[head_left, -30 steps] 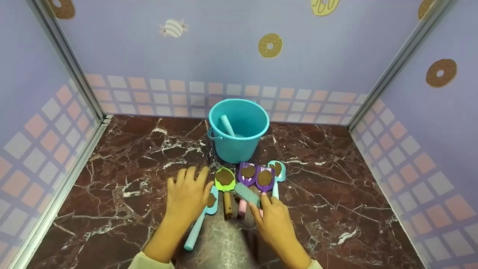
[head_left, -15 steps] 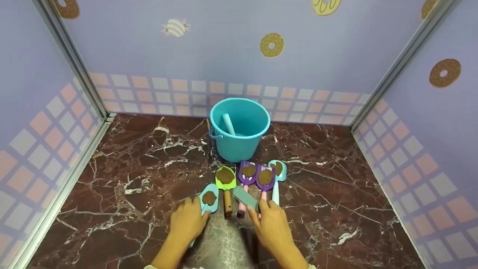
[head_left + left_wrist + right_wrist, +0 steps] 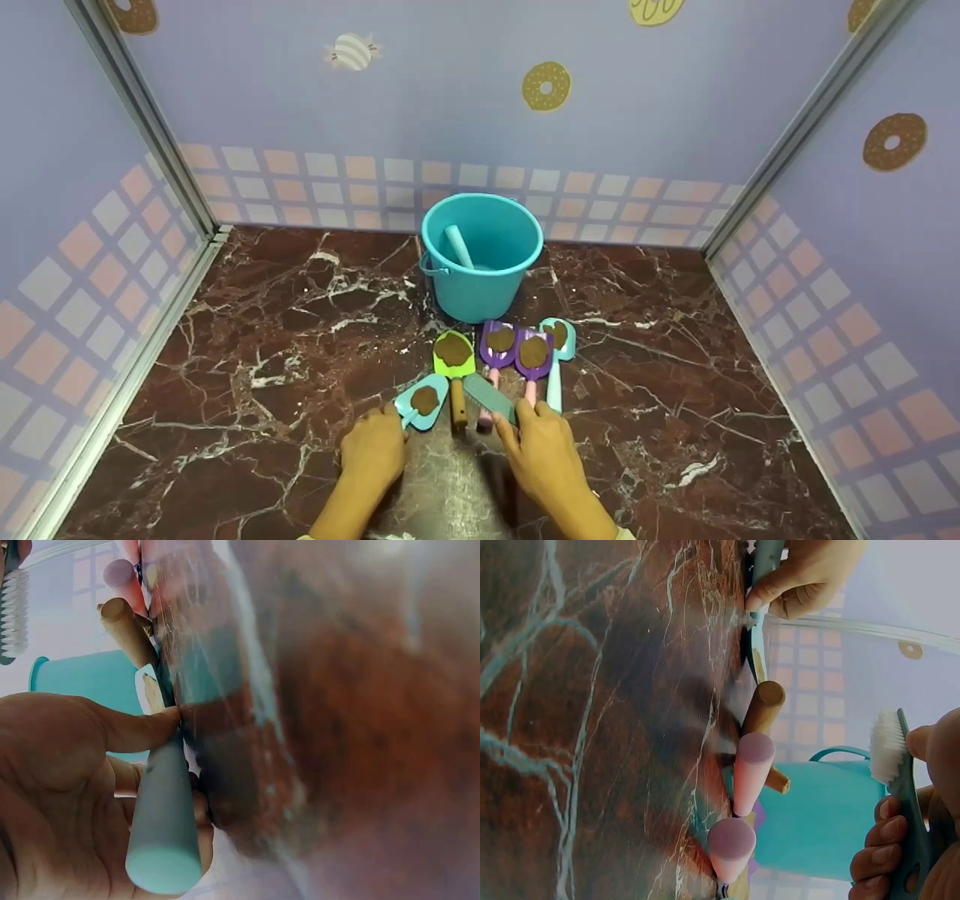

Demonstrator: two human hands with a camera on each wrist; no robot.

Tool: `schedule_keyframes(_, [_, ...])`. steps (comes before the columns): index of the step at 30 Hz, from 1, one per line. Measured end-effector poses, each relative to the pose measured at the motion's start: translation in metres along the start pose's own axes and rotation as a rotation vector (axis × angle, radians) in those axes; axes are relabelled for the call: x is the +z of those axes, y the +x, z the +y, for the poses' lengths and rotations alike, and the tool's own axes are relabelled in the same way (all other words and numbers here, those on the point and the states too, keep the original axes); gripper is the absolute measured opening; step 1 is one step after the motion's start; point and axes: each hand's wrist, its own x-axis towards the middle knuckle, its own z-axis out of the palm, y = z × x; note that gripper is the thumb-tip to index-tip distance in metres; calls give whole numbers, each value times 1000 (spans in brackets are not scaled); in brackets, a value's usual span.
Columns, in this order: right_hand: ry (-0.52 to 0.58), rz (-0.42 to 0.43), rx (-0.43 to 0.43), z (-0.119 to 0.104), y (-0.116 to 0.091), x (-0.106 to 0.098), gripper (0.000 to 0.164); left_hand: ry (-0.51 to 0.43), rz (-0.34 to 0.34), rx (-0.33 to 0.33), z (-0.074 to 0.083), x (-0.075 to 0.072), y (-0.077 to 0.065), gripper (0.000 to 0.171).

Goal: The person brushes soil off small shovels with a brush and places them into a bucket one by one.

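My left hand [image 3: 373,448] grips the handle of a light blue toy shovel [image 3: 439,388] close to its blade; the left wrist view shows the thumb laid along the round handle [image 3: 163,817]. A brown, dirt-like patch covers the middle of the blade, whose tip sits right beside the brown handle of a green shovel [image 3: 457,371]. My right hand [image 3: 550,454] holds a grey-green scrub brush [image 3: 487,397], its white bristles [image 3: 887,750] plain in the right wrist view. The brush head overlaps a pink shovel handle [image 3: 485,418] in the head view.
Two purple shovels [image 3: 534,372] with pink handles and another light blue shovel [image 3: 571,346] lie right of the green one, each with a brown patch. Behind them a turquoise bucket [image 3: 480,296] contains a pale blue handle [image 3: 459,246]. Patterned walls [image 3: 450,105] enclose the marbled tabletop [image 3: 247,420].
My left hand has come down from above the left light blue shovel and taken its handle. The shovel's blade has swung right toward the green shovel. My right hand has stayed nearly still with the brush.
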Motion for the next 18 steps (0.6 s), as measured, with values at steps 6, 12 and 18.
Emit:
schedule_keyframes(6, [1, 17, -19, 0, 1, -1, 39, -29, 66, 13, -2, 1, -3, 27])
schedule_keyframes(12, [3, -1, -12, 0, 0, -1, 40, 21, 104, -16, -5, -1, -5, 25])
schedule_keyframes(18, [16, -30, 23, 0, -1, -3, 41, 65, 109, -22, -5, -3, -5, 28])
